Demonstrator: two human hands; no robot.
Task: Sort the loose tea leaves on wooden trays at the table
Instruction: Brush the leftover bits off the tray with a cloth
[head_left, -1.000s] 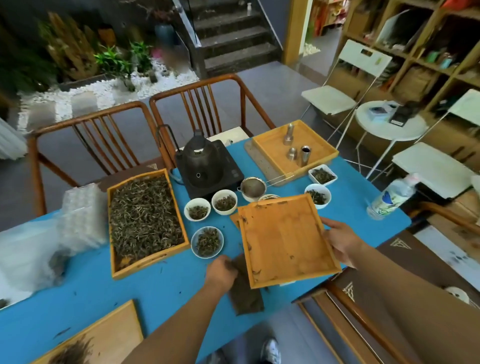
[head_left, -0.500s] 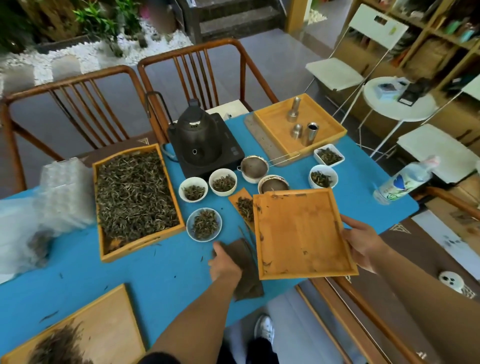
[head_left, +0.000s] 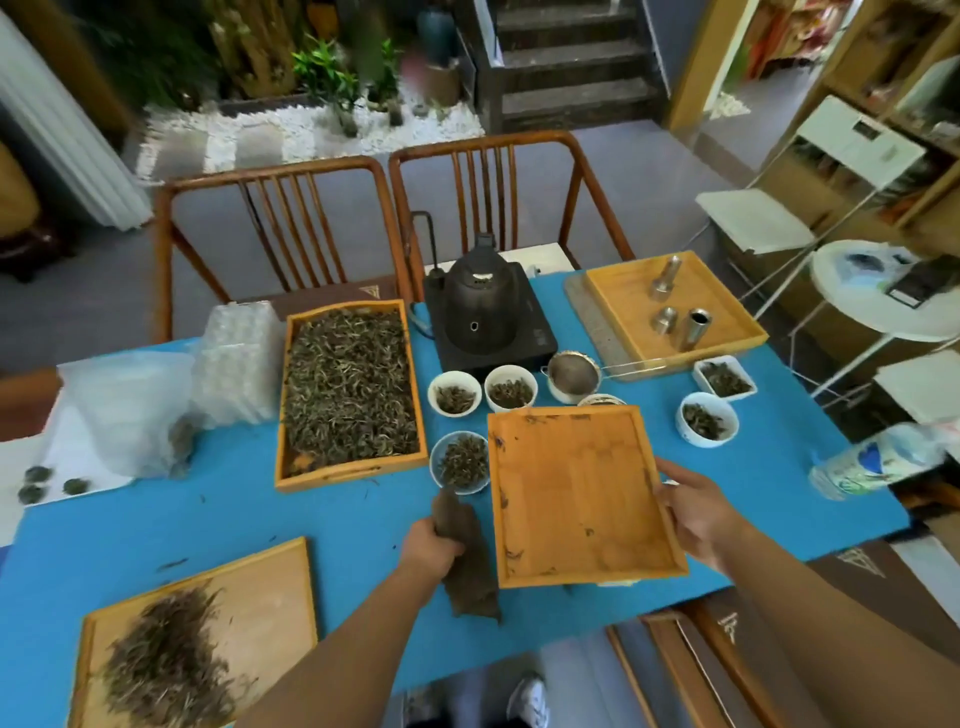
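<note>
While right hand (head_left: 693, 512) grips tray (head_left: 576, 493), left hand (head_left: 428, 545) clutches cloth (head_left: 470, 571).

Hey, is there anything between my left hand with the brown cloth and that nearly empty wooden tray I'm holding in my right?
Nothing visible. The left hand grips the brown cloth right beside the nearly empty wooden tray, held by the right hand.

Tablecloth (head_left: 208, 525): plain bright blue.
Held tray (head_left: 576, 493): honey-orange wood, few dark leaf specks.
Full tray (head_left: 288, 467): same orange rim; tea leaves (head_left: 350, 384) olive-brown with pale strands.
Cloth (head_left: 467, 566) in left hand: dark brown.
Kettle (head_left: 480, 306) and its base: black.
Small bowls (head_left: 453, 399): white, dark green-brown leaves inside.
Strainer (head_left: 574, 375): grey metal.
Canisters (head_left: 696, 328): silver.
Chairs (head_left: 270, 218): reddish-brown wood.
Bottle (head_left: 878, 457): clear, blue-green label.
</note>
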